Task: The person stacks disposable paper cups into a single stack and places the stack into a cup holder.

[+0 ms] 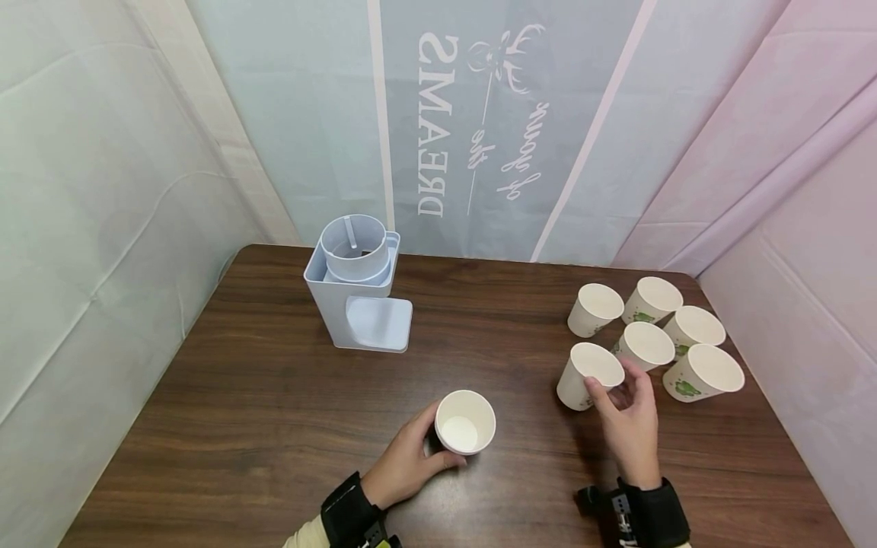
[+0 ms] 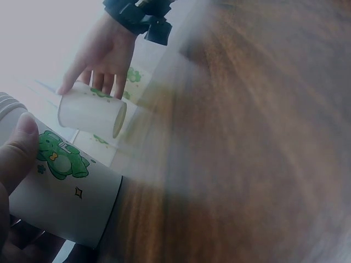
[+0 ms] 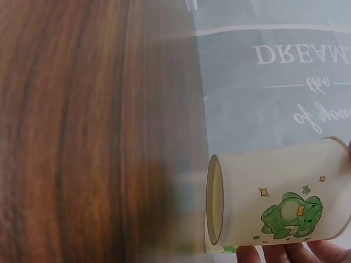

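Near the front middle of the table, my left hand (image 1: 406, 464) holds a white paper cup (image 1: 466, 423), with the thumb and fingers round its sides and the mouth facing up. A green cartoon print shows on that cup in the left wrist view, with my thumb (image 2: 16, 150) across its wall. Farther right, my right hand (image 1: 632, 426) grips a second paper cup (image 1: 577, 380) between thumb and fingers. This cup's recessed base (image 3: 215, 200) is visible in the right wrist view, beside a green printed figure (image 3: 293, 216).
Several more paper cups (image 1: 702, 373) stand mouth up at the table's right side, close behind and beside my right hand. A pale blue plastic container (image 1: 325, 308) with a round cup-like insert (image 1: 356, 262) stands at the back left. Curtains (image 1: 308, 114) surround the wooden table (image 1: 240, 426).
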Demonstrator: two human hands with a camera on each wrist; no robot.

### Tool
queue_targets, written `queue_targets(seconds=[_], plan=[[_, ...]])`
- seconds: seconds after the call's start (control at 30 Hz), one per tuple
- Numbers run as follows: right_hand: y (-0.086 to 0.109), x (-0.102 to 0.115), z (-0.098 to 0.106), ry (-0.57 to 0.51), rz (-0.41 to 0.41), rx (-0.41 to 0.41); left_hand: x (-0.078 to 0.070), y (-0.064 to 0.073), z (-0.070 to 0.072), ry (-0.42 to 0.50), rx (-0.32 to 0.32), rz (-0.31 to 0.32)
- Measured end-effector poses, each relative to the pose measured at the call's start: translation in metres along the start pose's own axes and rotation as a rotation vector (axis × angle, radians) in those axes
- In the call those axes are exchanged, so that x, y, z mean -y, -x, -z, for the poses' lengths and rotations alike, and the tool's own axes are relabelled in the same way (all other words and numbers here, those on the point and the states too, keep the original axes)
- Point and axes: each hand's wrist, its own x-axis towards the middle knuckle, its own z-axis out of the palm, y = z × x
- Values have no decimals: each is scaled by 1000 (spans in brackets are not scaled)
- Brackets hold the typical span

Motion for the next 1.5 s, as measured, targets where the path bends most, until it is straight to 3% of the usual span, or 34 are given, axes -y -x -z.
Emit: queue_targets(seconds=[0.9,1.5], plan=[[20,35,-4,-45,113,61,-2,0,1,13,4,-7],[46,67,-7,-186,207,175,-3,0,1,9,3,-21]])
